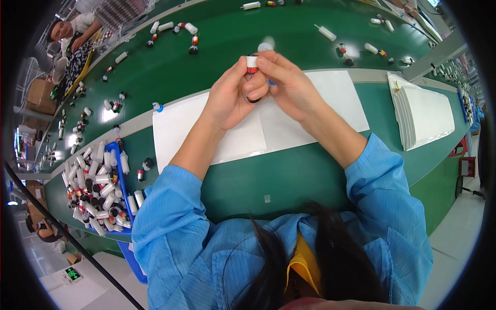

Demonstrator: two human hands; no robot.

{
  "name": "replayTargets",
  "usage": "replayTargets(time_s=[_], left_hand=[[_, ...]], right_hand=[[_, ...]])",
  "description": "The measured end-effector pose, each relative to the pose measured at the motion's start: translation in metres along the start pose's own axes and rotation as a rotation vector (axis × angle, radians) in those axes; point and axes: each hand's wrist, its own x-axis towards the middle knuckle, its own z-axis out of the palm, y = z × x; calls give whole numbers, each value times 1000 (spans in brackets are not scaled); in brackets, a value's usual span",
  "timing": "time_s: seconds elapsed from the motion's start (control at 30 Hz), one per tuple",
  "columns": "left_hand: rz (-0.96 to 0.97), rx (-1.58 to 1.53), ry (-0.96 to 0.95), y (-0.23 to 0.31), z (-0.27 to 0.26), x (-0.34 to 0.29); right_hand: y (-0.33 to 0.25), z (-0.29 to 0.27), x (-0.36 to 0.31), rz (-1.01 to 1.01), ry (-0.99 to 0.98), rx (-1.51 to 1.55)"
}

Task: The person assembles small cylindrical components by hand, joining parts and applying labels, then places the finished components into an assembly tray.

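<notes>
In front of me, over the white sheets (336, 101), both hands meet at one small cylindrical part (251, 62) with a white top and a red band. My left hand (231, 98) has its fingers curled round the lower portion, and a dark ring-like edge shows beneath them. From the other side, my right hand (289, 80) pinches the white upper end between bent fingers. A bit of blue shows between the hands; I cannot tell what it belongs to. Just beyond the fingertips is a blurred whitish round shape (266, 46).
On the left, a blue tray (123, 181) is heaped with similar white, red and black parts (98, 186). More lie scattered on the green conveyor (227, 39). A small blue-capped piece (157, 107) sits by the sheets. Bagged white sheets (426, 116) lie right; another person (77, 31) is far left.
</notes>
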Motion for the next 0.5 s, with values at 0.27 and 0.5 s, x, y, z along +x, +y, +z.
replayTargets(time_s=[0.27,0.5], left_hand=[[-337,805,224,37,19,19],[99,2285,736,78,-62,85]], right_hand=[[-39,-16,21,-217,-84,-433],[-83,-75,65,-73,242,-1160]])
